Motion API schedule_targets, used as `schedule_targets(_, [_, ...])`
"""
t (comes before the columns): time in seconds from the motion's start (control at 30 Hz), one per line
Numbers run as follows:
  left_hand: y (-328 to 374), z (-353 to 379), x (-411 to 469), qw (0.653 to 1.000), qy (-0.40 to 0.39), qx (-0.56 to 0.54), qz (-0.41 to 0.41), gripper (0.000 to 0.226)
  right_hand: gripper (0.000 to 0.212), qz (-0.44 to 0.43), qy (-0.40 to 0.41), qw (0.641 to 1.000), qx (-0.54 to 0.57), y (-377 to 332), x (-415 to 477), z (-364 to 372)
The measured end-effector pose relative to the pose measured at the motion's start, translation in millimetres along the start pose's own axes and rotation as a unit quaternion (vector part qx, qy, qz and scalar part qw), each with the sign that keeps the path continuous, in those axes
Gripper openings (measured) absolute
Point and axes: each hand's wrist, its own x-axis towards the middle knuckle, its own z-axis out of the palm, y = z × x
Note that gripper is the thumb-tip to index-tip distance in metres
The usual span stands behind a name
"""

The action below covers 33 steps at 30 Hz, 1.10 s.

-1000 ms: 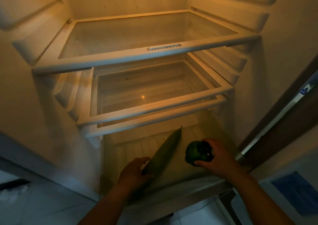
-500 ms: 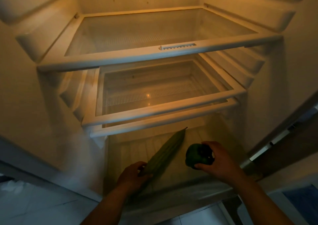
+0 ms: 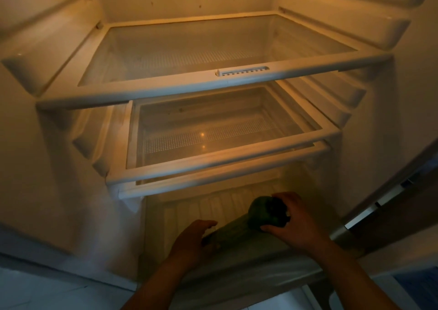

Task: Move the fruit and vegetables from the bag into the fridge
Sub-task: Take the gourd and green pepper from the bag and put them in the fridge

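The open fridge is lit yellow, with its bottom compartment (image 3: 189,212) low in the middle. A long ridged green gourd (image 3: 230,232) lies flat in that compartment. My left hand (image 3: 192,241) rests at the gourd's near end, fingers loosely around it. My right hand (image 3: 296,224) grips a round dark green bell pepper (image 3: 263,214) just above the gourd's far part. The gourd's tip is hidden behind the pepper. No bag is in view.
Two glass shelves with white frames, the upper (image 3: 189,89) and the lower (image 3: 213,165), jut out above the hands. The fridge door edge (image 3: 379,203) stands at the right. Pale floor tiles (image 3: 35,290) show at lower left.
The gourd has gone from tilted up to lying low in the bottom compartment. My right hand moved the pepper left, over the gourd. The camera view shifted downward slightly.
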Motion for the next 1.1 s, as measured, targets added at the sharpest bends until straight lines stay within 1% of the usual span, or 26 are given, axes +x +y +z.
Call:
schedule_targets(0.13, [-1, -16, -11, 0.996, 0.062, -0.064, -0.002, 0.063, 0.083, -0.032, -0.077, 0.997, -0.007, -23, 4, 27])
schedule_targets(0.23, [1, -22, -20, 0.991, 0.063, -0.116, 0.022, 0.063, 0.087, -0.057, -0.112, 0.992, 0.003, -38, 6, 47])
schedule_targets(0.37, [9, -21, -28, 0.985, 0.059, -0.153, 0.047, 0.071, 0.092, -0.076, -0.125, 0.989, 0.025, -51, 10, 60])
schedule_targets(0.5, [10, -21, -32, 0.983, 0.102, -0.147, 0.047, 0.074, 0.091, -0.086, -0.125, 0.987, 0.044, -56, 12, 62])
schedule_targets(0.6, [0, -21, -37, 0.978, 0.127, -0.162, 0.038, 0.072, 0.084, -0.072, -0.135, 0.987, 0.048, -46, 16, 53])
schedule_targets(0.63, [-4, -21, -38, 0.974, 0.137, -0.178, 0.030, 0.070, 0.080, -0.075, -0.139, 0.987, 0.024, -40, 19, 49])
schedule_targets(0.7, [-9, -22, -40, 0.963, 0.159, -0.218, 0.020, 0.066, 0.072, -0.080, -0.170, 0.980, -0.066, -27, 28, 44])
schedule_targets(0.8, [-14, -22, -41, 0.951, 0.184, -0.250, 0.011, 0.065, 0.064, -0.057, -0.253, 0.951, -0.171, -17, 40, 45])
schedule_targets(0.87, [-15, -22, -39, 0.950, 0.185, -0.253, -0.004, 0.064, 0.057, -0.058, -0.282, 0.934, -0.211, -17, 44, 50])
schedule_targets(0.93, [-17, -23, -37, 0.951, 0.182, -0.247, -0.020, 0.066, 0.050, -0.078, -0.295, 0.919, -0.251, -18, 46, 51])
schedule_targets(1.0, [-17, -26, -34, 0.951, 0.188, -0.245, -0.023, 0.067, 0.048, -0.089, -0.297, 0.910, -0.274, -16, 47, 52])
schedule_targets(1.1, [-11, -31, -33, 0.947, 0.205, -0.247, -0.006, 0.064, 0.048, -0.097, -0.266, 0.921, -0.268, -11, 53, 50])
